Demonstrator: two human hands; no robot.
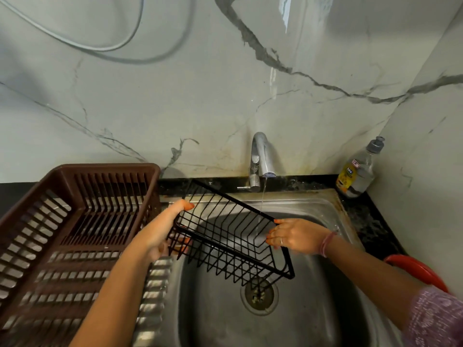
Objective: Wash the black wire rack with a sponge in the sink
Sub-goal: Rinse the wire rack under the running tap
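Note:
The black wire rack (226,231) hangs tilted above the steel sink (313,309), under a thin stream of water from the chrome tap (261,159). My left hand (160,231) grips its left end, thumb over the top rim. At the right end, my right hand (295,236) holds the rack's rim, with a ring on one finger and a pink band at the wrist. No sponge is visible.
A brown plastic dish drainer (75,234) stands left of the sink on the ribbed draining board. A clear dish soap bottle (358,171) stands in the back right corner. A red rim (416,269) shows at the right. The drain (259,295) lies below the rack.

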